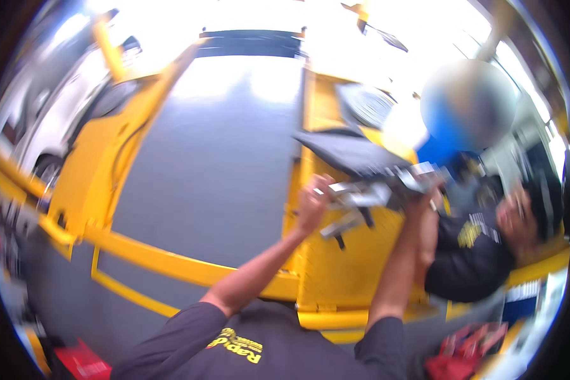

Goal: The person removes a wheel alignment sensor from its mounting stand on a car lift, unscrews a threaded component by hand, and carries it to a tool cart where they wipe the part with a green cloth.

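Note:
My left hand (313,199) is closed on the left end of a silver metal clamp device with black parts (370,193), held over the yellow lift platform (339,259). My right hand (421,196) grips the right side of the same device, its fingers partly hidden and smeared by motion. A dark flat piece (335,149) extends from the device toward the upper left; whether it is attached I cannot tell. The co-worker's forearm (427,237) is close beside my right arm, their hand mostly hidden.
A grey ramp (196,158) runs between yellow rails (171,256), with round plates (367,104) on the platforms. A white car (50,126) stands left. A co-worker in black (465,256) leans at right; a blurred person in blue (437,149) is behind. Red items (459,351) lie lower right.

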Motion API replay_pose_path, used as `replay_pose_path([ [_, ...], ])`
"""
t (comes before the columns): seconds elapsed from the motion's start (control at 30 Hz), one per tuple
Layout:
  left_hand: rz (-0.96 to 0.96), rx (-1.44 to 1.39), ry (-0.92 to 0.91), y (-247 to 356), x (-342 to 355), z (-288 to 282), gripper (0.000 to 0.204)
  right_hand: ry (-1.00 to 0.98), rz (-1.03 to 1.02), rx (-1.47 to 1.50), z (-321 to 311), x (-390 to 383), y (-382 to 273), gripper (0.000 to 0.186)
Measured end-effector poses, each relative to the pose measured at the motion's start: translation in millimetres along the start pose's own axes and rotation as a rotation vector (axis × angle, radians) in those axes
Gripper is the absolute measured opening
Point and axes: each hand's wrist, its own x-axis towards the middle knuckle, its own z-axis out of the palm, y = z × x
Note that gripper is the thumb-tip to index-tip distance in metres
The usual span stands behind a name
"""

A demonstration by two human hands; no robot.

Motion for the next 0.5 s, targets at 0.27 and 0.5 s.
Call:
replay_pose_path([
  [0.27, -0.039, 0.357, 0.373, 21, 27, -13, 0.050, 0.147, -0.171, -0.080, 45, 4, -1, 0.023],
  [0.5, 0.057, 0.311, 0.409, 84, 25, -67, 0.045, 0.237, -0.185, -0.101, 81, -36, 11, 0.018],
])
